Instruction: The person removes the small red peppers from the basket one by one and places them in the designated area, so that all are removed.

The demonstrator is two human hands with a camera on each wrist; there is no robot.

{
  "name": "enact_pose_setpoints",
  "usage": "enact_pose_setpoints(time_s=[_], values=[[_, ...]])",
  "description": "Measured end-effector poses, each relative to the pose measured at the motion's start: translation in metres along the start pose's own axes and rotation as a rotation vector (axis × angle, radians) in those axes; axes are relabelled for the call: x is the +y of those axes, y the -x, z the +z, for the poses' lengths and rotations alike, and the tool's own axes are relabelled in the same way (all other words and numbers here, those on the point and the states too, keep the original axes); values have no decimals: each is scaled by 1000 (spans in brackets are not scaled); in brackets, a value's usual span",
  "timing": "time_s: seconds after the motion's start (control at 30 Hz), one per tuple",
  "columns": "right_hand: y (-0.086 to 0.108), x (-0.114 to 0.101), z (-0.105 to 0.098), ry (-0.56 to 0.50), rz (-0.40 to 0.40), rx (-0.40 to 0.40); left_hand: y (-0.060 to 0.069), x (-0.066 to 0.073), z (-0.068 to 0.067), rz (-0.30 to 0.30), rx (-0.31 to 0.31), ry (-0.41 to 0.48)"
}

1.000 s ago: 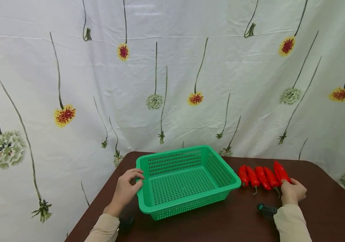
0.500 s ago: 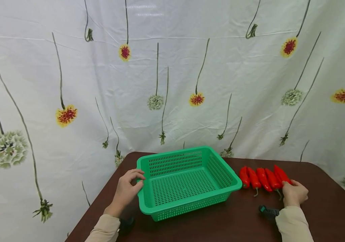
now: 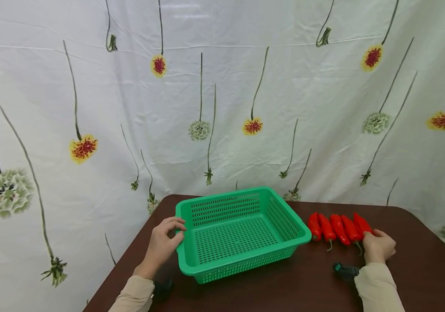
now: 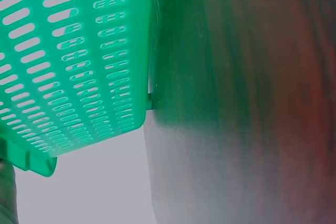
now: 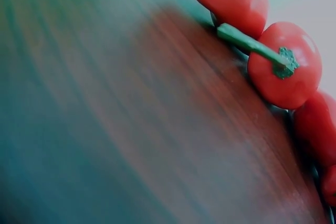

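On the table's left side, my left hand (image 3: 162,242) grips the left rim of a green plastic basket (image 3: 246,262), thumb and fingers curled over the edge. The basket is a shallow rectangle with slotted walls and nothing inside. Its slotted side (image 4: 79,66) fills the left wrist view's upper left. At the right, my right hand (image 3: 378,248) holds the stem end of the rightmost long red pepper (image 3: 361,224); that end is hidden by the fingers. Several like peppers lie beside it in a row, among them a red pepper (image 3: 338,229). The right wrist view shows a pepper (image 5: 289,77) with a green stem.
A dark brown table (image 3: 285,290) bears everything. Behind it hangs a white curtain (image 3: 222,99) printed with flowers. A small black device (image 3: 345,271) is strapped at the right wrist.
The rightmost pepper has come down slightly with my right hand, its tip now level with the row beside it. My left hand and the basket have stayed put.
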State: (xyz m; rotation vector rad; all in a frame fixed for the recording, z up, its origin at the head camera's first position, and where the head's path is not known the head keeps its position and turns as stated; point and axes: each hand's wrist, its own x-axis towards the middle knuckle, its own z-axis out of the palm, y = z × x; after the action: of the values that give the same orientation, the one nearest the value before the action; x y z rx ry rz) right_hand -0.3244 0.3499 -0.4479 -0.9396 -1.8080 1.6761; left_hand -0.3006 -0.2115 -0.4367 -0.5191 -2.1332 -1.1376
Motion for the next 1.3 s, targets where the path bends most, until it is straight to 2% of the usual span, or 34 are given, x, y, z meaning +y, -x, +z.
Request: enact_pose_setpoints(time_s=[0.17,0.23,0.3,0.4,0.47,0.9,1.13,1.3], values=[[0,1,-1,7,-5,1,0,2,1,15,16,-13],[-1,1,-1,12,-6,0,-1,13,0,9,19,-21],[-1,1,-2,20,-6,-1,-1,13,0,0,19,-13],[-1,1,-2,26,-11,7,-1,11,-1,-2,11,0],[-1,0,-2,32,-13,9,0,1,1,6,13,14],[-1,-5,-7,28,-11,21,-1,0,1,0,-2,-6],[-2,-13,-10,42,-22,35,-2,-1,1,11,6,-31],[2,-23,-11,44,-32,13,-3,0,-1,14,-9,-59]])
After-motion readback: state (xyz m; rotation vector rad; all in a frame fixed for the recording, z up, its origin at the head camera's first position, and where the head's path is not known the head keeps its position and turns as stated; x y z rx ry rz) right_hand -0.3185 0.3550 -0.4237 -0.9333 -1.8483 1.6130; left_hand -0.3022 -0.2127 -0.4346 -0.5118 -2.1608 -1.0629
